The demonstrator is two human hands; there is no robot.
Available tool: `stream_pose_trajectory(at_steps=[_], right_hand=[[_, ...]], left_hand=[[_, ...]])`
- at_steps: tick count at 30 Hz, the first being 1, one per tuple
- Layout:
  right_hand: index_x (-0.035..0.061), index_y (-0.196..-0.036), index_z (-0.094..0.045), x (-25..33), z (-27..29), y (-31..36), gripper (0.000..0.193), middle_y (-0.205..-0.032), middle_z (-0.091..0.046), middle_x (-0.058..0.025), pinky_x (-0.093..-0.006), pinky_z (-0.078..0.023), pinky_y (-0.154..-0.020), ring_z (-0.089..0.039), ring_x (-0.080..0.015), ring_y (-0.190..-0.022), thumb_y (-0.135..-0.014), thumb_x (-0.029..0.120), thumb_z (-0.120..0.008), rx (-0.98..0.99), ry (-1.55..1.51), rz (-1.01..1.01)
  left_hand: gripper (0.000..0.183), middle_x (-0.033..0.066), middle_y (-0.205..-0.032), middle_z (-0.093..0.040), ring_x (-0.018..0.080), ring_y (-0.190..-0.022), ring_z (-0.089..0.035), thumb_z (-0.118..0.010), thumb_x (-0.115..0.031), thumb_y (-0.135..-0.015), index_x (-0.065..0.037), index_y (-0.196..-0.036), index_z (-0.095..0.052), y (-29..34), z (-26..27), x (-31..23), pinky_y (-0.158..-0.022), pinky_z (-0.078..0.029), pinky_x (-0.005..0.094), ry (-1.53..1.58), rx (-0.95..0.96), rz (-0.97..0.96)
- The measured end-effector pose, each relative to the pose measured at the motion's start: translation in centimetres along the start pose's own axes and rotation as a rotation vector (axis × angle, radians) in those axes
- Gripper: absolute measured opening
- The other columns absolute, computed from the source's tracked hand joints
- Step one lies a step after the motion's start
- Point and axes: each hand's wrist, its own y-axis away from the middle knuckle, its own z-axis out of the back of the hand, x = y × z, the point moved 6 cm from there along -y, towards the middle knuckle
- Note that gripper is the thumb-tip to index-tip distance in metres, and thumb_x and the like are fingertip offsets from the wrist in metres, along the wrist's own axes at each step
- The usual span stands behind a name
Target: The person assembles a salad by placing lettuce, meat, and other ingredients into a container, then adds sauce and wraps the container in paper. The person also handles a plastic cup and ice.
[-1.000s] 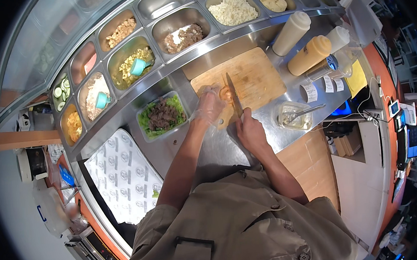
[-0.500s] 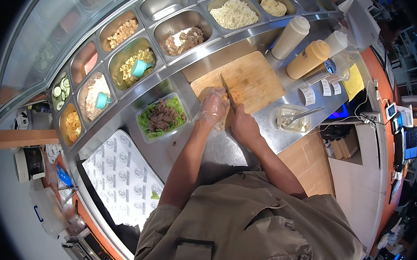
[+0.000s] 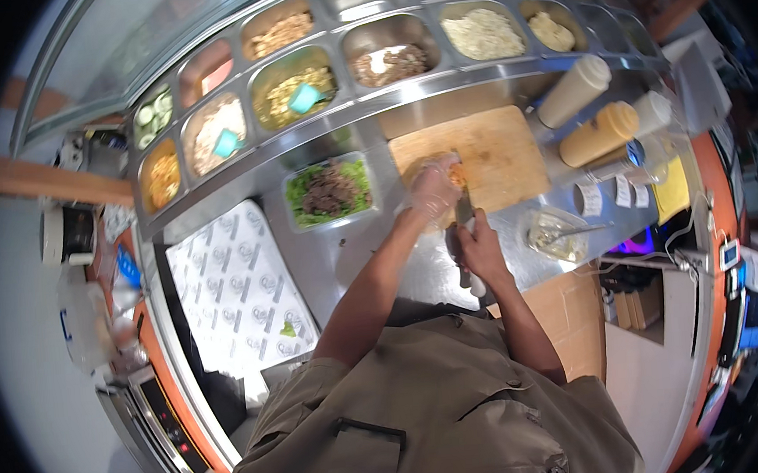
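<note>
My left hand (image 3: 434, 189), in a clear plastic glove, is closed with its fingertips on a small orange piece of food (image 3: 456, 175) at the left part of the wooden cutting board (image 3: 503, 153). Most of that food is hidden under the fingers, so its kind does not show. My right hand (image 3: 484, 251) grips a knife (image 3: 465, 206), its blade pointing away from me, beside the food and the left fingertips. To the left of the board stands a clear container (image 3: 292, 209) of green lettuce topped with dark shredded meat (image 3: 332, 191).
Metal food pans (image 3: 389, 47) line the counter's far side, two holding turquoise scoops (image 3: 304, 97). Squeeze bottles (image 3: 599, 133) stand right of the board. A small clear tub (image 3: 557, 234) with a utensil sits near the right edge. Printed paper (image 3: 240, 286) lies at left.
The knife has come back toward me, and its blade now lies lower beside the left fingers. The whole view has shifted, so the counter appears farther right and lower.
</note>
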Motion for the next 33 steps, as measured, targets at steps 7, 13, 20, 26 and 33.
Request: stream_pose_trajectory(at_steps=[7, 13, 20, 26, 33], right_hand=[[-0.0048, -0.123, -0.040, 8.2, -6.1, 1.9, 0.037, -0.076, -0.064, -0.0343, -0.0601, -0.049, -0.069, -0.063, -0.0546, -0.077, -0.099, 0.020, -0.053, 0.122, 0.249, 0.275], [-0.0087, -0.122, -0.040, 10.3, -9.6, 1.4, 0.037, -0.080, -0.064, -0.0357, -0.0621, -0.048, -0.071, -0.063, -0.0553, -0.079, -0.099, 0.017, -0.054, 0.091, 0.383, 0.385], [-0.0046, -0.119, -0.041, 10.7, -10.8, 1.8, 0.032, -0.080, -0.065, -0.0351, -0.0613, -0.049, -0.069, -0.063, -0.0553, -0.078, -0.098, 0.016, -0.055, 0.063, 0.448, 0.334], [-0.0017, -0.117, -0.041, 11.1, -9.3, 4.9, 0.028, -0.075, -0.063, -0.0335, -0.0618, -0.044, -0.064, -0.062, -0.0565, -0.076, -0.098, 0.012, -0.056, 0.007, 0.534, 0.286], [-0.0036, -0.119, -0.044, 11.2, -7.6, 6.7, 0.027, -0.064, -0.060, -0.0214, -0.0469, -0.044, -0.054, -0.062, -0.0376, -0.057, -0.098, 0.008, -0.056, -0.118, 0.331, 0.275]], left_hand=[[0.057, 0.0236, -0.134, -0.061, 0.0343, -0.126, -0.058, -0.071, -0.006, -0.078, -0.001, -0.133, -0.060, 8.0, 10.2, 3.1, -0.104, -0.048, 0.0382, -0.164, -0.460, -0.179], [0.042, 0.0226, -0.120, -0.066, 0.0413, -0.113, -0.062, -0.061, -0.012, -0.087, 0.001, -0.126, -0.064, 10.3, 17.1, 4.9, -0.101, -0.048, 0.0438, -0.134, -0.529, -0.328], [0.018, 0.0126, -0.110, -0.067, 0.0349, -0.105, -0.062, -0.066, -0.019, -0.085, -0.011, -0.101, -0.071, 9.0, 12.8, 6.4, -0.096, -0.046, 0.0483, -0.492, -0.543, -0.407], [0.013, 0.0102, -0.109, -0.066, 0.0305, -0.100, -0.059, -0.064, -0.015, -0.087, -0.012, -0.096, -0.072, 9.2, 15.0, 6.9, -0.093, -0.046, 0.0451, -0.313, -0.484, -0.312], [0.027, 0.0130, -0.094, -0.074, 0.0237, -0.082, -0.071, -0.064, -0.028, -0.097, -0.004, -0.107, -0.073, 11.9, 39.5, 11.6, -0.072, -0.055, 0.0350, -0.075, -0.868, -0.420]])
